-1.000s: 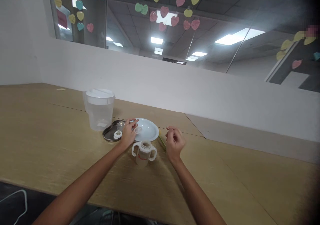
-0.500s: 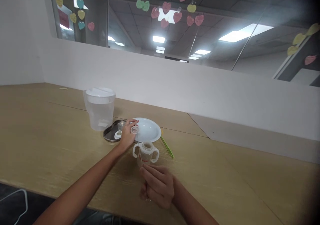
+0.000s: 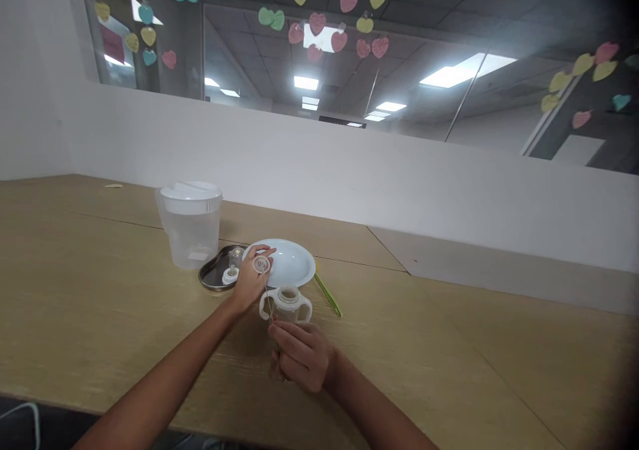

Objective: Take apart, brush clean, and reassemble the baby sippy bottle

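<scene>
My left hand reaches over the near left rim of a white plate. Its fingers are bent around a small clear round disc, which shows against the hand. From the disc a thin straw-like stem runs down to my right hand, whose thumb and fingers pinch its lower end. Something clear shows faintly under the right hand; its kind is hidden. Just beyond the right hand, a clear baby bottle with two white handles stands upright, its mouth uncovered and its lower part hidden.
A lidded clear plastic pitcher stands at the left. Beside it a metal kidney tray holds a white bottle collar with a nipple and a clear cap. Right of the plate lies a green-handled utensil. A wall closes off the table's back.
The view has shifted slightly, carrying the scene a little left. My right hand has come up a little toward the bottle, covering more of its lower part. Both hands keep their grip.
</scene>
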